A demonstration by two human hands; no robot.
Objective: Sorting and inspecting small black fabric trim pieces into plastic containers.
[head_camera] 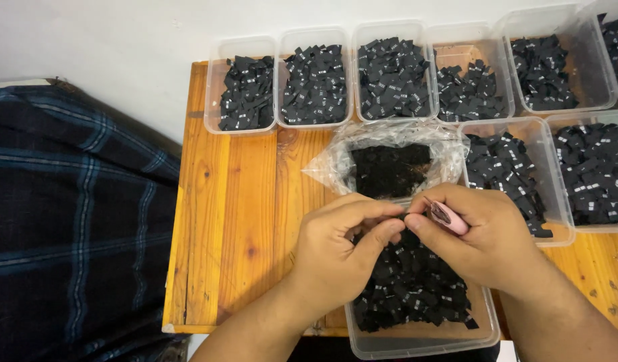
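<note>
The left hand [339,245] and the right hand [480,234] meet in the middle, fingertips touching. The left grip is pinched shut, thumb against fingers, on something too small to make out. The right grip is closed on a pink tool [448,218], which pokes out between thumb and fingers and points at the left fingertips.

Right under the hands sits a clear tub [423,342] full of small black tags [409,281] with tiny white marks. Just behind the hands is an open plastic bag [335,157] with a dark pile [389,167] inside.

Past the bag, more clear tubs of black tags stand in a row [315,77] along the far edge of the wooden counter [235,201]. Two more tubs [557,174] sit to the right of the bag.

Left of the counter lies a dark blue checked cloth [74,214].
</note>
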